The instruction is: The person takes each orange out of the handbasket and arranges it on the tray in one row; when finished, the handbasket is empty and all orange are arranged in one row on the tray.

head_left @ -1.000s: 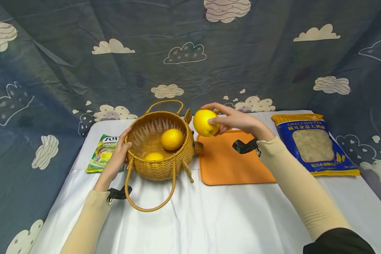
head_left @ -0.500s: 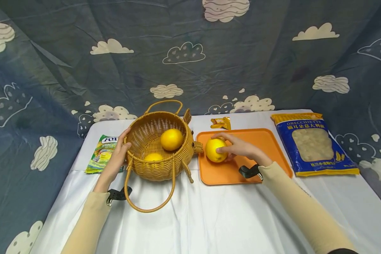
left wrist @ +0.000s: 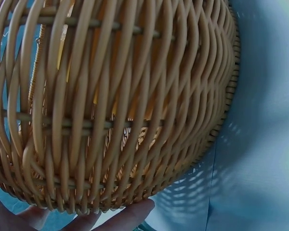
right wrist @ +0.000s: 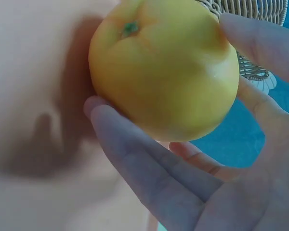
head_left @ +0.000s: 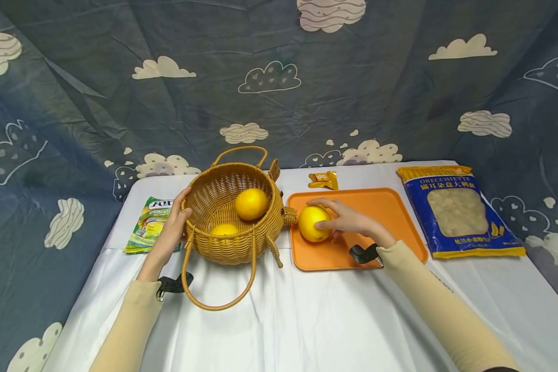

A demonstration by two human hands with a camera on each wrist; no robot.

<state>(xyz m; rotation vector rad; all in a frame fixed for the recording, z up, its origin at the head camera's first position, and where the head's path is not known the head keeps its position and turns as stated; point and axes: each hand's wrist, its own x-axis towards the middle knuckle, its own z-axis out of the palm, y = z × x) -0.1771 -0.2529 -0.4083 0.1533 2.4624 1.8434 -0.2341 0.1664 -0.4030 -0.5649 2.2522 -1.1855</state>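
In the head view my left hand (head_left: 171, 227) grips the left rim of a wicker basket (head_left: 232, 250), thumb over the edge. The basket is shaped like an animal, with a snout on its right side. Two yellow oranges (head_left: 252, 204) lie inside, the nearer one partly hidden by the front wall. My right hand (head_left: 349, 219) holds a third orange (head_left: 312, 227) low over the left part of an orange tray (head_left: 376, 206). The right wrist view shows thumb and fingers around this orange (right wrist: 168, 72), its green stem mark upward. In the left wrist view, fingertips (left wrist: 135, 214) touch the weave.
A green candy packet (head_left: 149, 227) lies left of the basket, partly behind my left hand. A small golden wrapped snack (head_left: 323, 180) sits beyond the tray. To the right lies a blue pasta bag (head_left: 460, 212). One basket handle (head_left: 218, 308) hangs toward the front over the white cloth.
My right hand has lowered the orange from beside the basket's rim down to the tray, then shifted it slightly left and nearer. The left hand and basket stay put.
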